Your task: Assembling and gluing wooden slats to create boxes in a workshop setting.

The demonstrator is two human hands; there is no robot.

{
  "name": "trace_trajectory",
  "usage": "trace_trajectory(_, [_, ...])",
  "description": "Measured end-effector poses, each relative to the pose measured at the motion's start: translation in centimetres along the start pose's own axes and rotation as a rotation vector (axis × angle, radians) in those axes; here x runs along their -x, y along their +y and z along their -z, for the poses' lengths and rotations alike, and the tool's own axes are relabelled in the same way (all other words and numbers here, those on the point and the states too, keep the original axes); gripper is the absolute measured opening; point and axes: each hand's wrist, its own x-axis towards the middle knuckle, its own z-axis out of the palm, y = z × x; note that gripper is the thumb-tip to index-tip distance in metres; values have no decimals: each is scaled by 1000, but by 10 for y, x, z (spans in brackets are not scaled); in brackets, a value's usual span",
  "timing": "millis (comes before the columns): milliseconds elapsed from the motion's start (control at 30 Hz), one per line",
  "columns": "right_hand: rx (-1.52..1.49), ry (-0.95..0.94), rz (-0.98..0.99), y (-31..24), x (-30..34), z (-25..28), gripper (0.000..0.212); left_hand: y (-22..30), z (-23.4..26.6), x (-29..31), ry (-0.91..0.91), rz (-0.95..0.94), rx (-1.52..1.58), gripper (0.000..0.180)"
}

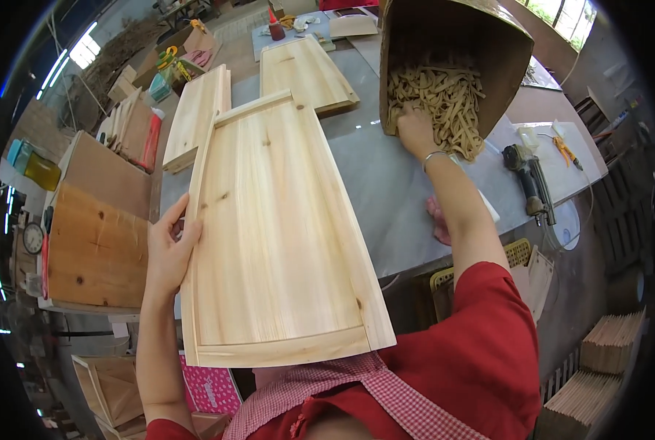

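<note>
A pale wooden panel [276, 227] with a raised frame lies tilted in front of me, its near end against my apron. My left hand [169, 246] grips its left edge, thumb on the face and fingers around the side. At the far right, my right hand [414, 130] reaches into an open cardboard box [507, 70] on its side. That box holds a heap of flat beige strips [445, 103], some spilling over its lower lip. My right fingers are among the strips at the left, and their tips are hidden.
Two more wooden panels [305, 70] [199, 110] lie on the grey table [349, 176]. A nail gun [529, 180] and orange-handled pliers [564, 150] lie at right. A pink cloth [437, 220] sits beneath my right forearm. A wooden box [96, 242] stands left; stacked slats [591, 403] are lower right.
</note>
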Motion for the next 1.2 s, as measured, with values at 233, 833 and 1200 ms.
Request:
trace_trajectory(233, [-274,-18,185,-79,25,66,12,-3,4,1,-7,-18,14,54])
trace_trajectory(833, [-1057,325,148,-157,49,374,16,55,-5,51,164,-691,-680,94])
trace_trajectory(1200, [-1204,-43,766,-240,154,435,25,52,12,217,-652,-243,988,13])
